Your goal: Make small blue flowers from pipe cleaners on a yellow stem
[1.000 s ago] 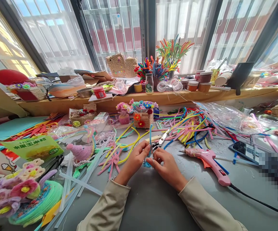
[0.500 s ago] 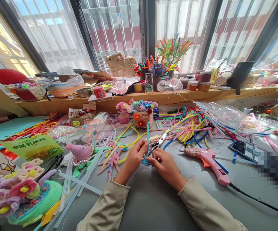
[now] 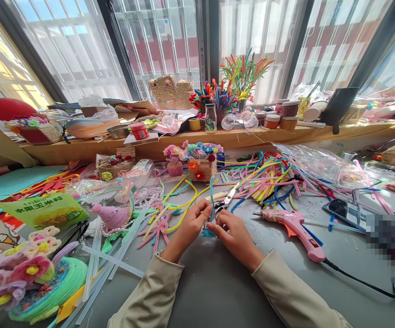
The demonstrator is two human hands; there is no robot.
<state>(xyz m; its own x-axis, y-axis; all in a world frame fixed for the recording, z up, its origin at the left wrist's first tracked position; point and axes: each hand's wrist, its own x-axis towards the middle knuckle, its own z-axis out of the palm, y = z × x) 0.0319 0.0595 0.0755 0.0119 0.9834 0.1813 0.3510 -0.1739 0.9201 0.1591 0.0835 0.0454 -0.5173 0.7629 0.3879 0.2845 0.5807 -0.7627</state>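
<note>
My left hand (image 3: pixel 194 224) pinches a light-blue pipe cleaner (image 3: pixel 211 196), which stands upright from the fingertips. My right hand (image 3: pixel 230 231) is closed at the same pipe cleaner, its thumb and finger meeting it just below the left fingertips. A fuzzy blue lower part (image 3: pixel 207 233) shows beneath the fingers; its shape is partly hidden. Just behind the hands lie open scissors (image 3: pixel 230 196), their handles partly covered by my right hand. To the right rests a pink hot glue gun (image 3: pixel 295 228) with its nozzle pointing left.
Loose pipe cleaners (image 3: pixel 269 175) are heaped behind on the right. Clear glue sticks (image 3: pixel 113 259) and a pink crocheted cone (image 3: pixel 111 216) lie left. A woven basket of fuzzy flowers (image 3: pixel 202 168) stands behind the hands. A phone (image 3: pixel 344 214) and the glue gun's cord (image 3: pixel 357 275) are right.
My right fingertips have moved slightly up and left, closer to the left ones on the pipe cleaner. The view has shifted a little; the other things lie as before.
</note>
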